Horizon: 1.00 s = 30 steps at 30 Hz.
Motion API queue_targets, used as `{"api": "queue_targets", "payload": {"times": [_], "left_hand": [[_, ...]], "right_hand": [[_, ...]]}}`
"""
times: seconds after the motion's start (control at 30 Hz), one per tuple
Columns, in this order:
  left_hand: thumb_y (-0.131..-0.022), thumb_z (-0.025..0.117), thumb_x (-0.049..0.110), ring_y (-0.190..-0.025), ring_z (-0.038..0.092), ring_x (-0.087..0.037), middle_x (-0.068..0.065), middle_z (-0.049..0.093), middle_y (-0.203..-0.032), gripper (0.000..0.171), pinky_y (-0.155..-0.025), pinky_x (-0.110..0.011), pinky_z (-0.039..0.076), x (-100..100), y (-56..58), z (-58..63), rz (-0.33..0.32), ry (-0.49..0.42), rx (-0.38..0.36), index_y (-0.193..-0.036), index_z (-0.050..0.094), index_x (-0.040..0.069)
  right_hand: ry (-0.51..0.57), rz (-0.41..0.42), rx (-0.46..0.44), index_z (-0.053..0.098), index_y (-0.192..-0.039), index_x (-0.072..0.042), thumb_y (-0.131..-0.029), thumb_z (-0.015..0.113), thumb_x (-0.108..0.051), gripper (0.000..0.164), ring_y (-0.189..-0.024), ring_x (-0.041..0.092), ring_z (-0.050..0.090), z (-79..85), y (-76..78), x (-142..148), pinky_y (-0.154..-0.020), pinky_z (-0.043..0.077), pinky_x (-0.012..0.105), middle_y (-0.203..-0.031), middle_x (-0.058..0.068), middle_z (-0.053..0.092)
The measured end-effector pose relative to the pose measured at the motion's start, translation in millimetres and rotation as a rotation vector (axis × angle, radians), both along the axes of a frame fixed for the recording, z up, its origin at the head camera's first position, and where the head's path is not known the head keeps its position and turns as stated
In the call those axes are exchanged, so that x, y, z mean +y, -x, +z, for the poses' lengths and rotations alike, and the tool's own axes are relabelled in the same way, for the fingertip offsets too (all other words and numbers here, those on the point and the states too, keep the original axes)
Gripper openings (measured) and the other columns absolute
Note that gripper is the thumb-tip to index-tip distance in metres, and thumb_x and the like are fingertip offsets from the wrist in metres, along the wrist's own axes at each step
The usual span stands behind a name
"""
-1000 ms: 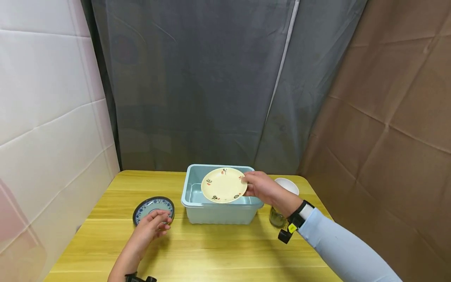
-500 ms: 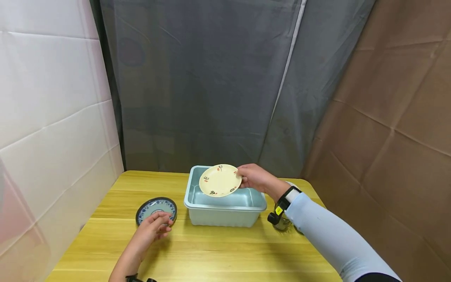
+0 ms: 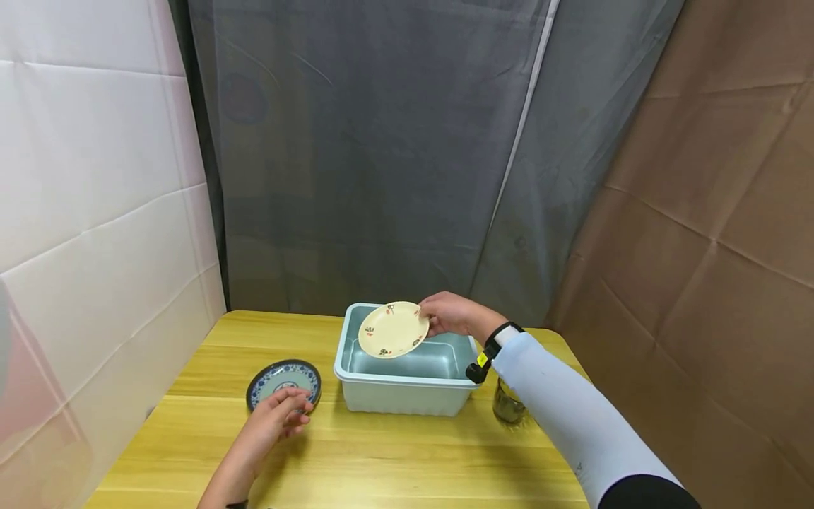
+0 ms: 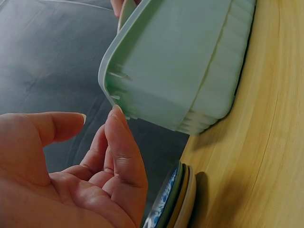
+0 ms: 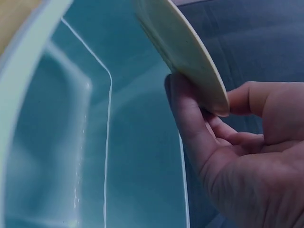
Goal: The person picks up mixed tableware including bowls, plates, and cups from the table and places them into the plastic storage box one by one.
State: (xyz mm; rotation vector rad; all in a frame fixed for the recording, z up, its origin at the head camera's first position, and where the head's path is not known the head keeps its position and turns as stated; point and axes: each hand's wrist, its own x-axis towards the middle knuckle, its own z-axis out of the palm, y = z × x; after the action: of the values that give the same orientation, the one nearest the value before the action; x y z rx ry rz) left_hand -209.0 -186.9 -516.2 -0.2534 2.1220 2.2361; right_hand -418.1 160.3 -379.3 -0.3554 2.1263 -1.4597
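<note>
A cream plate (image 3: 393,331) with small printed figures on its rim is pinched at its right edge by my right hand (image 3: 453,315). It is tilted over the left part of a pale blue plastic basin (image 3: 407,397). In the right wrist view the thumb and fingers clasp the plate's edge (image 5: 190,52) above the basin's inside. My left hand (image 3: 275,420) hovers in front of a stack of plates (image 3: 267,385), the top one blue-patterned with a dark rim. Its fingers are relaxed and hold nothing. The left wrist view shows several stacked rims (image 4: 178,199).
A greenish-brown glass (image 3: 506,404) stands right of the basin, partly hidden behind the right forearm. The wooden table (image 3: 381,463) meets a grey curtain (image 3: 356,177) at the back. A white sheet (image 3: 95,177) hangs left and a brown one (image 3: 712,247) right.
My right hand has carried the cream plate slightly left and back over the basin. The right forearm has swung left, covering the white item behind it. The left hand has stayed nearly still.
</note>
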Motion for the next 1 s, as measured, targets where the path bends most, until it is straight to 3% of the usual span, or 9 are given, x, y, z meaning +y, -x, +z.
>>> {"api": "queue_targets", "payload": {"times": [0.4, 0.77, 1.0], "left_hand": [[-0.111, 0.064, 0.019, -0.096, 0.069, -0.023, -0.013, 0.075, -0.111, 0.03, -0.082, -0.035, 0.062, 2.8, -3.4, -4.0, 0.007, 0.009, -0.003, -0.131, 0.066, -0.003], [-0.111, 0.063, 0.02, -0.095, 0.069, -0.023, -0.011, 0.075, -0.11, 0.035, -0.08, -0.033, 0.062, 0.1, -6.3, -11.6, 0.009, 0.004, -0.009, -0.136, 0.064, -0.005], [-0.111, 0.063, 0.021, -0.095, 0.07, -0.023, -0.012, 0.074, -0.11, 0.035, -0.078, -0.032, 0.062, -0.2, -8.0, -12.6, 0.015, -0.007, -0.008, -0.136, 0.064, -0.004]], "right_hand": [[-0.135, 0.105, -0.159, 0.063, -0.132, 0.009, -0.108, 0.059, 0.005, 0.025, -0.084, 0.019, 0.074, -11.4, 20.7, 1.2, -0.08, 0.065, 0.033, -0.099, 0.012, 0.075], [-0.206, 0.211, -0.204, 0.066, -0.13, 0.011, -0.111, 0.058, 0.002, 0.022, -0.088, 0.02, 0.074, -28.0, 30.6, -5.5, -0.086, 0.065, 0.034, -0.102, 0.014, 0.077], [-0.248, 0.214, -0.224, 0.064, -0.127, 0.012, -0.111, 0.057, 0.003, 0.02, -0.09, 0.023, 0.076, -47.2, 36.5, -10.2, -0.09, 0.065, 0.038, -0.103, 0.017, 0.076]]}}
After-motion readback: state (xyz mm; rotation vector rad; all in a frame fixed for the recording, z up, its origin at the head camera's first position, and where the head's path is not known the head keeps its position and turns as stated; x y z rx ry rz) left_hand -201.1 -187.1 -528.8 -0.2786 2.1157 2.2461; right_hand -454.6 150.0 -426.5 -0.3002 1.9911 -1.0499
